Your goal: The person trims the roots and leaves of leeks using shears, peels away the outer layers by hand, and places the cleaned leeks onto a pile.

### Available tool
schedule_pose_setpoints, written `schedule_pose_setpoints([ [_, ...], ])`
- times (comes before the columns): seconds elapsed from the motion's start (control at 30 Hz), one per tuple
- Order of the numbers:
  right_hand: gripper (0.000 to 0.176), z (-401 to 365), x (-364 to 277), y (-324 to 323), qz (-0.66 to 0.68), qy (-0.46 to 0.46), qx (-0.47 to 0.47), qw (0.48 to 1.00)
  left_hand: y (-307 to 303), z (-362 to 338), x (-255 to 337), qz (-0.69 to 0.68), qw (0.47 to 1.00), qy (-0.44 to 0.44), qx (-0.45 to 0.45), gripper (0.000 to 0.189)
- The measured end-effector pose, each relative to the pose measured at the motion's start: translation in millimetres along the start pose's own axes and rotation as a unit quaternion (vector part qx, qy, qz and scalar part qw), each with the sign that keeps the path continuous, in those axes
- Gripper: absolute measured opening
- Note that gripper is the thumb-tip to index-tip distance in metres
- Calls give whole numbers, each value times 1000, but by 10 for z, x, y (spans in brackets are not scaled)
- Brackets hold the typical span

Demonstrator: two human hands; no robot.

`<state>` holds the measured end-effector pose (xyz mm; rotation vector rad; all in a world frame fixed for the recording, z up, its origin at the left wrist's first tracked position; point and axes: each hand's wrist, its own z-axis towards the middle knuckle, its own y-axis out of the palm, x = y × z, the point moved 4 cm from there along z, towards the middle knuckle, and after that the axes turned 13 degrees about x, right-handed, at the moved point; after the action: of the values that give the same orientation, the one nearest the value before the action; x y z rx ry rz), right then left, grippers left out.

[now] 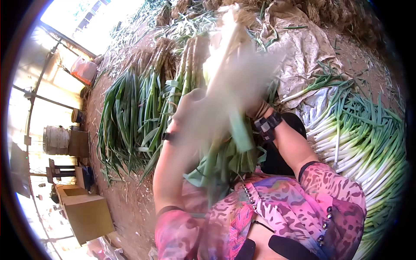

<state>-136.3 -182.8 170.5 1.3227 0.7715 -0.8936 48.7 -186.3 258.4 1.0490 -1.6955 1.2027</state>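
A long green onion (pixel 226 50) slants up in front of me, its pale stalk and roots smeared by motion. My left hand (pixel 193 100) is closed round its lower stalk. A grey-white blur covers the middle of the view. Partly behind that blur is my right hand (pixel 258 108), at the right of the stalk, with a dark band on its wrist; its fingers are hidden. Green leaves (pixel 240 132) hang below the hands, near my lap. Beyond my left hand lie untrimmed green onions (pixel 130 99) with brown roots. Cleaned ones with white stems (pixel 351 143) are heaped at my right.
A crumpled tan sheet (pixel 299 47) covers ground ahead on the right. More onions and dry roots (pixel 342 17) pile up at the far side. Along the left wall stand a cardboard box (pixel 86 212), a white bucket (pixel 56 140) and a small dark stool (pixel 60 170).
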Motion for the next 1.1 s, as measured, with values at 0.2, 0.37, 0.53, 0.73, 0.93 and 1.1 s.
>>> schedule_pose_setpoints([
  [0.2,24,296,26,-818,-387,-138,77,908,-1145,659,-798,126,927,245,256,21],
  [0.37,25,280,55,-652,-424,-187,65,884,-795,502,-75,-49,987,17,150,34],
  [0.53,21,101,-73,289,-460,-241,-3,855,68,922,-199,17,996,88,14,64],
  [0.73,31,-200,-369,767,-519,-188,22,834,314,359,483,-6,989,147,-6,66],
  [0.93,48,-168,-456,515,-350,-125,-142,917,100,253,358,-52,993,90,-56,49],
  [1.1,53,-169,-1442,431,-436,-430,50,789,207,-282,668,-114,991,72,21,51],
])
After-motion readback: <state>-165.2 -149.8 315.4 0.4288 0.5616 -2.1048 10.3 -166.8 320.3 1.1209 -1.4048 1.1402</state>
